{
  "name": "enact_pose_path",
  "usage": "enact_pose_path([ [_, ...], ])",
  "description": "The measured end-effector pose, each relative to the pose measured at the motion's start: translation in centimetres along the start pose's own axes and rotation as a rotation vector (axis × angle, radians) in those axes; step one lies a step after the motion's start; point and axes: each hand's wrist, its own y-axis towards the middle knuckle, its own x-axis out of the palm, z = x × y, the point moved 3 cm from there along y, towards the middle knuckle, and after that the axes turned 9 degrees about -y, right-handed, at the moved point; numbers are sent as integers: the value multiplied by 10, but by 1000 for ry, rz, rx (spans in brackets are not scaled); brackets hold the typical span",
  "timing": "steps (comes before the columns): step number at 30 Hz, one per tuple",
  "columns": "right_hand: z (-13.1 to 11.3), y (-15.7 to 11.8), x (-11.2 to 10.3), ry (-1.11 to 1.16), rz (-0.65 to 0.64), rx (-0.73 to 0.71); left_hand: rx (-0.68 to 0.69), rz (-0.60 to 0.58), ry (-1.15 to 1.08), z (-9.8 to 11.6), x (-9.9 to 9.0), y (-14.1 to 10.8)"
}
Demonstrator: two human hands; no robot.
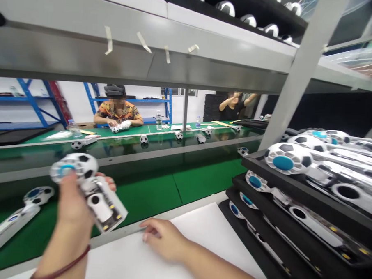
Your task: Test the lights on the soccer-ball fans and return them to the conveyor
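In the head view, my left hand (75,202) is wrapped round a white handheld device with a soccer-ball-patterned head (88,164), lifted above the green belt. My thumb presses on the blue round centre of its head. The device's handle is uncovered, with inner parts and yellow spots showing. My right hand (166,239) lies at the front edge of the white tabletop (131,260), fingers loosely bent and apart, with nothing seen in it. A similar device (19,216) lies on the green belt (149,191), left of my left hand.
Black foam trays (252,163) holding more such devices are stacked at the right. A grey shelf beam (141,34) runs overhead; a slanted post (295,78) stands right. Across the belt, one person (117,112) sits and another (233,108) raises an arm. Several devices lie along the far side.
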Motion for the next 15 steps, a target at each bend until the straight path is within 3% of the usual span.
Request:
enact_pose_path([
  [4, -6, -1, 0, -4, 1, 22, 51, -58, 369, -48, -5, 26],
  [7, -10, -2, 0, -18, -21, 17, 102, 5, 622, -73, -25, 45],
  [10, -12, -4, 0, -47, -42, 4, 147, 122, 873, -69, -57, 54],
  [15, -13, -7, 2, -101, -54, 3, 152, 455, 1167, -38, -119, 49],
])
